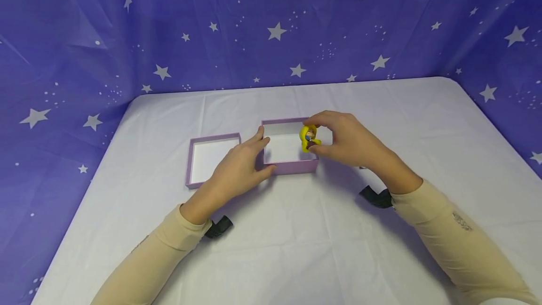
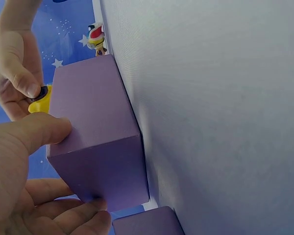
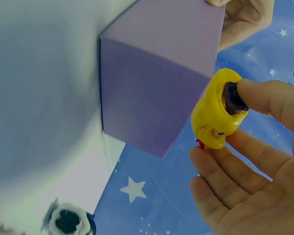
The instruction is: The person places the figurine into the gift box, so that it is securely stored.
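Observation:
A small figurine (image 1: 311, 138) with long yellow hair is pinched between the thumb and fingertips of my right hand (image 1: 349, 140). It overlaps the right end of an open lilac box (image 1: 295, 167) with a white inside. In the right wrist view, the thumb presses the dark base of the figurine (image 3: 218, 110), beside the upper edge of the box (image 3: 142, 93). My left hand (image 1: 237, 166) holds the box at its left end, thumb on the front wall and fingers round the left wall, as the left wrist view shows the thumb (image 2: 51, 129) flat on the lilac side.
The box's shallow lid (image 1: 213, 136) lies inside-up left of the box. Behind the box in the left wrist view stands another small figure (image 2: 96, 39) in red, white and yellow. A black-and-white object (image 3: 68, 220) shows low in the right wrist view. A purple star-patterned cloth (image 1: 237, 27) hangs behind the table.

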Action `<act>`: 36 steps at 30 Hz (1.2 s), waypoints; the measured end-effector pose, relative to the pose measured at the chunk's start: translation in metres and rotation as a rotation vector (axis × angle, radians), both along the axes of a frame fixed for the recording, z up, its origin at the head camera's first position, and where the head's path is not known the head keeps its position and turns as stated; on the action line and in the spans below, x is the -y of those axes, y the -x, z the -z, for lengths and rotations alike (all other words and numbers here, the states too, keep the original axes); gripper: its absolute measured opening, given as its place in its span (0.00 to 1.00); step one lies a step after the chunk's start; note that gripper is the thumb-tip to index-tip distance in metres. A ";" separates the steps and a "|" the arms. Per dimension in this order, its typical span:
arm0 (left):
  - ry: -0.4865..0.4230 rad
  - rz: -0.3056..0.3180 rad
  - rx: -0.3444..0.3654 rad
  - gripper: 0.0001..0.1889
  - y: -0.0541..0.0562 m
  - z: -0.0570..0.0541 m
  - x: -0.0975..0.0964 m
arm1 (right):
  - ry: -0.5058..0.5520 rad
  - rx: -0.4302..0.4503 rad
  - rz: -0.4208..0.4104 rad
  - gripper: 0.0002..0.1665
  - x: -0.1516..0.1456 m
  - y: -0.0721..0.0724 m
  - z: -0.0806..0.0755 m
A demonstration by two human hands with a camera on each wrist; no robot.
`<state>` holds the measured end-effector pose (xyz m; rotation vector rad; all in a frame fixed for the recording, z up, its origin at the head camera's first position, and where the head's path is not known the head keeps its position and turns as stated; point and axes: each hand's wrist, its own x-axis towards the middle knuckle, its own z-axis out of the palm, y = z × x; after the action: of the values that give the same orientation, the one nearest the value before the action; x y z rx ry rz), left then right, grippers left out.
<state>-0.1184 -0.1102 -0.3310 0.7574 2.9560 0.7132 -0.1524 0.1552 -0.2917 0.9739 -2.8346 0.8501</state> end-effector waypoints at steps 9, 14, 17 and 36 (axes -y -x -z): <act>-0.004 0.010 0.001 0.37 0.000 0.000 0.001 | -0.012 0.027 -0.060 0.30 0.020 0.004 0.010; -0.011 0.017 -0.002 0.37 0.000 0.000 0.000 | -0.023 0.037 -0.089 0.32 0.031 0.006 0.018; -0.008 0.019 -0.002 0.37 0.000 -0.001 0.000 | -0.031 0.045 -0.102 0.32 0.036 0.009 0.020; -0.016 0.010 0.017 0.39 0.001 0.000 0.002 | -0.163 0.165 -0.184 0.23 0.071 0.030 0.028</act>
<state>-0.1190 -0.1119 -0.3307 0.7619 2.9325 0.7401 -0.1822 0.0838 -0.3199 1.2581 -3.0297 0.7555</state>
